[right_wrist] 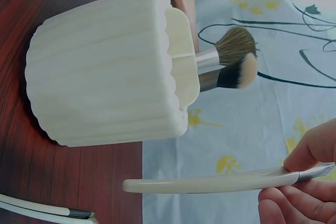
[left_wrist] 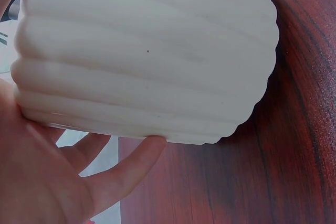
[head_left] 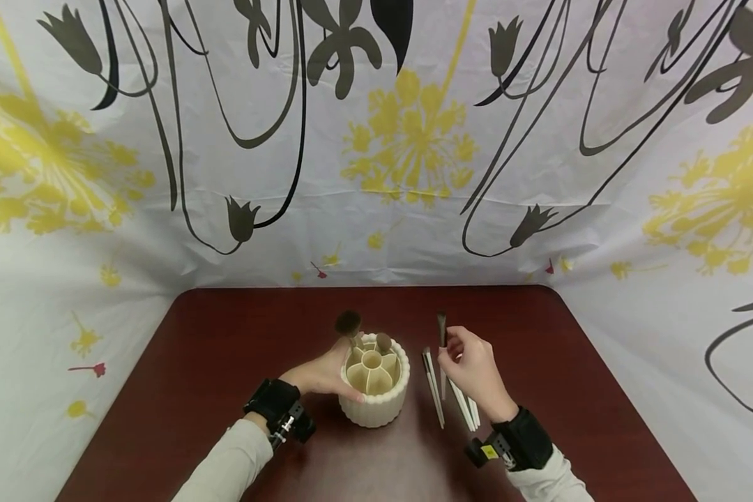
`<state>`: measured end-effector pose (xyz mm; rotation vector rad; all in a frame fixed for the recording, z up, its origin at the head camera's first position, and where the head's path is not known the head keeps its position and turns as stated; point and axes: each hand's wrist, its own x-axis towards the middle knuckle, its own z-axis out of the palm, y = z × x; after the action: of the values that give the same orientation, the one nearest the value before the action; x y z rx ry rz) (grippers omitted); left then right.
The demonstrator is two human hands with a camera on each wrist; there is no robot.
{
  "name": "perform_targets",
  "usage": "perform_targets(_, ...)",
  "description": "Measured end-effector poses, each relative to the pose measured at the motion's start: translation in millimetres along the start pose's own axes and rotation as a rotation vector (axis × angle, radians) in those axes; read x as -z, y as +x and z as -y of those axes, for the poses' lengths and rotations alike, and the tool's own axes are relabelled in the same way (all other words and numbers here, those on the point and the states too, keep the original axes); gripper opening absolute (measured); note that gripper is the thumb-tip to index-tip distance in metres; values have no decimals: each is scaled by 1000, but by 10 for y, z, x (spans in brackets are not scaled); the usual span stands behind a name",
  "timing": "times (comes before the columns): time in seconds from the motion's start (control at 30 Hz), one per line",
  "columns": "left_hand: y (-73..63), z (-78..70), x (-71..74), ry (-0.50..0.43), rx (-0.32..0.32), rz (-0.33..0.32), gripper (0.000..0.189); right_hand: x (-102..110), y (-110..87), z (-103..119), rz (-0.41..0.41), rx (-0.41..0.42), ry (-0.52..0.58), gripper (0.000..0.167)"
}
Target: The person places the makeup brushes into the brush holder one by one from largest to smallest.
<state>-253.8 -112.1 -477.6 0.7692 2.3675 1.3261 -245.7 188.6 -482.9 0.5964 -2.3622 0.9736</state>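
Observation:
A cream ribbed makeup brush holder (head_left: 374,411) with several inner compartments stands upright on the table. My left hand (head_left: 322,374) grips its left side, thumb toward the front of the rim. Two makeup brushes stand in the holder with bristles up: a large fluffy brush (right_wrist: 236,45) and a dark brush with a pale tip (right_wrist: 247,71). To the right of the holder, my right hand (head_left: 475,366) pinches a white-handled makeup brush (right_wrist: 210,183) near its metal collar. The held brush has its dark bristle end up and its handle end down, raised off the table.
Several white-handled brushes lie on the dark red wooden table (head_left: 251,341) right of the holder, among them a pair of thin brushes (head_left: 434,390) and others (head_left: 463,406) below my right hand. A patterned white cloth (head_left: 408,244) hangs behind and around the table.

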Motion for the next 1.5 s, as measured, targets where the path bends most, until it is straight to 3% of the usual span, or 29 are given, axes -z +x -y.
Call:
perform_targets(0.1,4,7,1,0,0,-10,115,14,17,42,9,8,13,30)
perform_targets(0.23,1,13,2,2,0,-15,115,259,139,558,65,-78,68,26)
perform_targets(0.3,-3,15,4,5,3,-14,115,303,144,624,83,-61,92,27)
perform_targets(0.43,-9,17,7,7,6,-18,116,-97,-41,-128,34,15,109,32)
perform_targets(0.53,-12,13,5,9,-1,-26,116,-490,-203,-809,17,-1,54,35)
perform_targets(0.6,-11,13,-2,7,1,-28,116,-595,-251,-959,27,-24,52,36)
perform_targets(0.7,-11,9,-9,6,5,-29,115,-635,-255,-970,22,-29,47,34)
perform_targets(0.8,-14,8,-11,4,7,-29,116,-562,-189,-763,-9,20,50,30)
perform_targets(0.83,-14,7,-11,5,9,-29,116,-545,-179,-706,-20,54,97,27)
perform_targets(1.03,-6,19,-15,10,18,-27,116,69,121,507,-16,84,220,17)
perform_targets(1.1,-4,24,-17,13,16,-27,115,201,192,794,0,50,175,19)
perform_targets(1.23,-5,23,-22,19,13,-28,115,212,179,901,52,-3,159,22)
perform_targets(1.5,-2,18,-25,10,2,-31,115,118,120,840,61,-1,175,20)
